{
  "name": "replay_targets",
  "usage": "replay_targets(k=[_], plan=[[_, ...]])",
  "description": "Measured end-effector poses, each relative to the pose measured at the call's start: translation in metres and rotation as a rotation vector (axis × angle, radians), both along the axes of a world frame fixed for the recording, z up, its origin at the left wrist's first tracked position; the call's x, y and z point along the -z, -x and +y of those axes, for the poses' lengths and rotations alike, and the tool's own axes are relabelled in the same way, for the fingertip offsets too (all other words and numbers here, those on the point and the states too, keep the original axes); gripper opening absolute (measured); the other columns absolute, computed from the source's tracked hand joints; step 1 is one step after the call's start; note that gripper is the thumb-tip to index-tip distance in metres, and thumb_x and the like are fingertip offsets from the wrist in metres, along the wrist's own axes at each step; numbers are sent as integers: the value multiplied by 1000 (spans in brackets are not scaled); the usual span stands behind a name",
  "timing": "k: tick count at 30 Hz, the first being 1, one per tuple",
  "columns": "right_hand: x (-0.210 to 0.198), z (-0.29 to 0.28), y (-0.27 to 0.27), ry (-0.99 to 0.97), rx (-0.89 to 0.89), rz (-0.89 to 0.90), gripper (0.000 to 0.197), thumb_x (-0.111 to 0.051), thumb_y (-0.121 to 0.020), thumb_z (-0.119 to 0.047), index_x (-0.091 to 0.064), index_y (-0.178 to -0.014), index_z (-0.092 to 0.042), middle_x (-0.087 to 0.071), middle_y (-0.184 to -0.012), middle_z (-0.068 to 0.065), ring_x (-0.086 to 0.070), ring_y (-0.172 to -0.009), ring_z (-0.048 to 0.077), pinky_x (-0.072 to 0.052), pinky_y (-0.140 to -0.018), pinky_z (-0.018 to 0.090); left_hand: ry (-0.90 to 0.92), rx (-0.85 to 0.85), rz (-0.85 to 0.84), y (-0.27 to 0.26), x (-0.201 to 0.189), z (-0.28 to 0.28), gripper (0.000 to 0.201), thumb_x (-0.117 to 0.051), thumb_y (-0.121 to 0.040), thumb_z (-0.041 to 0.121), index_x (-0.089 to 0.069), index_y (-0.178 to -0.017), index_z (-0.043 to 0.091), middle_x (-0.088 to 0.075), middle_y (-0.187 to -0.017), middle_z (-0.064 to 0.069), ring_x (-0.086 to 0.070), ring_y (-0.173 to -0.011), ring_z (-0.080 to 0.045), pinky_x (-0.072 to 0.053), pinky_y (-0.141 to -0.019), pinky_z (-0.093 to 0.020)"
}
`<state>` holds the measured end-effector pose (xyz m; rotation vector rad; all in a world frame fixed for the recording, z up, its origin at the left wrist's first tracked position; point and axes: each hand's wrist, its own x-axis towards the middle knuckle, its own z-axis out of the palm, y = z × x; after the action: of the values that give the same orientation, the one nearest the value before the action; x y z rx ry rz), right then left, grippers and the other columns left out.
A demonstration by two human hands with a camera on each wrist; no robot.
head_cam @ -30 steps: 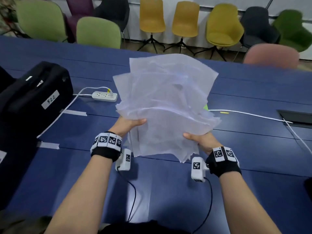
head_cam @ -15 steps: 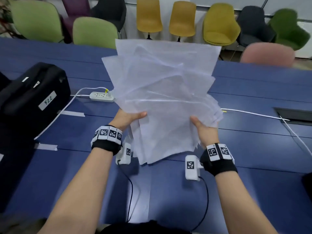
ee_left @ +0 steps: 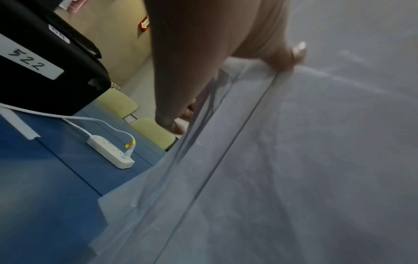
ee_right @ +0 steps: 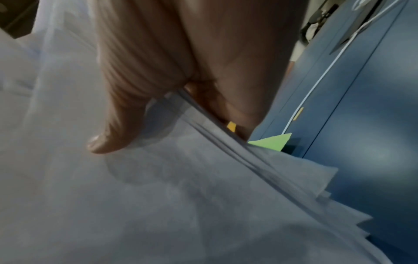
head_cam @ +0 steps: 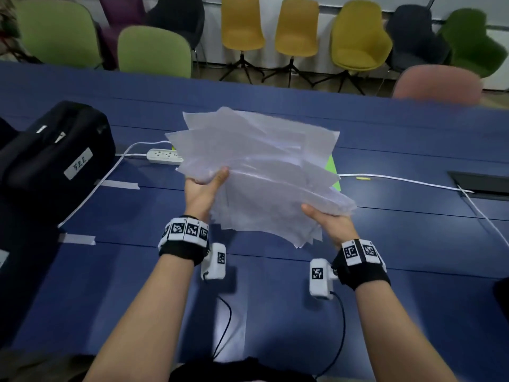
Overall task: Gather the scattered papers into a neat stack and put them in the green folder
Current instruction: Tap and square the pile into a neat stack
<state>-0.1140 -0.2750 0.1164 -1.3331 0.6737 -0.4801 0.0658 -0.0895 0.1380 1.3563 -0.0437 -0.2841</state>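
A: Item one, nearest: left hand (head_cam: pixel 203 193) and right hand (head_cam: pixel 329 223). Condition?

B: Each is pinching a side edge of the papers (head_cam: pixel 264 175), thumb on top, other fingers lying hidden beneath. The sheaf is hanging above the blue table (head_cam: pixel 413 244), fanned, corners poking out unevenly.

A: Risk entry?

B: Loose sheets are likely slipping from so light a pinch; a tap on the table with edges this crooked could be crumpling the corners.

A: Item two, farther right?

B: Green folder (head_cam: pixel 332 168), lying on the table behind the sheaf. Only a sliver is showing; whether it is open I cannot tell.

A: Remaining stock, far left?

B: Power strip (head_cam: pixel 164 156), partly covered by paper, and a black case (head_cam: pixel 55 158) beyond it. Sheet count is proving unreadable.
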Motion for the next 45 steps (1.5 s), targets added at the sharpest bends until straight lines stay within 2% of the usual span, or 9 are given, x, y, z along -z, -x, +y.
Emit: replay_targets(k=[4, 8, 13, 20, 23, 27, 31, 36, 45], plan=[[-5, 5, -4, -12, -43, 24, 36, -82, -66, -12, -70, -99, -21, -76, -93, -11, -71, -86, 2, -54, -70, 15, 156, -42, 14, 8, -18, -14, 37, -63, -77, 53, -64, -104, 27, -66, -117, 4, -59, -118, -19, -47, -102, -34], [-7, 5, -7, -15, 27, -17, 47, -81, -66, -5, -67, -110, -15, -73, -105, 0, -70, -94, 11, -57, -82, 27, 199, -29, 63, -5, -1, -22, 67, -59, -73, 74, -60, -123, 29, -60, -132, -1, -53, -126, -25, -38, -109, -50], [-12, 4, -15, 12, 92, -41, 32, -71, -77, 5, -64, -90, -23, -72, -80, -14, -67, -67, -9, -52, -64, 12, 78, 141, -42, 9, -12, -25, 75, -68, -75, 54, -41, -137, 23, -50, -141, 6, -43, -135, -13, -34, -114, -36], [-12, 6, -31, 18, 182, -13, 28, -71, -83, -13, -58, -106, -23, -67, -112, -1, -65, -97, 9, -51, -93, 25, -300, 299, -16, 9, 8, -12, 57, -83, -68, 13, -57, -118, 4, -66, -114, -5, -64, -106, -21, -53, -89, -24], [-26, 8, -40, 83, 208, -96, 18, -63, -89, -18, -60, -105, -27, -64, -119, 0, -59, -113, 16, -43, -107, 41, -292, 231, 37, 14, -1, -16, 65, -82, -70, 30, -56, -123, 3, -64, -122, -4, -60, -112, -17, -44, -99, -25], [-66, 14, -41, 213, 158, -252, 21, -55, -94, -9, -63, -102, -28, -66, -100, -21, -61, -96, -3, -48, -94, 25, -193, 150, 22, 33, -22, -18, 72, -75, -79, 30, -39, -135, 5, -53, -121, 5, -48, -107, -6, -34, -95, -16], [-64, 16, -23, 200, 147, -260, 15, -64, -86, -11, -64, -92, -25, -69, -91, -19, -62, -83, -11, -50, -82, 14, -108, 163, 24, 38, -17, -4, 31, -81, -72, 18, -68, -100, 18, -70, -95, 15, -67, -92, 3, -50, -88, -15], [-40, 10, -7, 156, -18, -81, 27, -68, -84, -10, -76, -71, -32, -70, -85, -7, -64, -74, -1, -52, -76, 19, -79, 95, 5, 27, -13, 9, 28, -76, -78, 10, -62, -102, 14, -63, -90, 9, -64, -76, 10, -46, -69, 0], [-23, 11, -20, 103, 45, -61, 29, -72, -79, -3, -66, -96, -26, -72, -92, -15, -68, -87, 2, -52, -81, 21, -303, 259, 87, 14, -3, 4, 80, -84, -66, 35, -48, -132, 8, -61, -128, -3, -60, -115, -13, -41, -95, -22]])
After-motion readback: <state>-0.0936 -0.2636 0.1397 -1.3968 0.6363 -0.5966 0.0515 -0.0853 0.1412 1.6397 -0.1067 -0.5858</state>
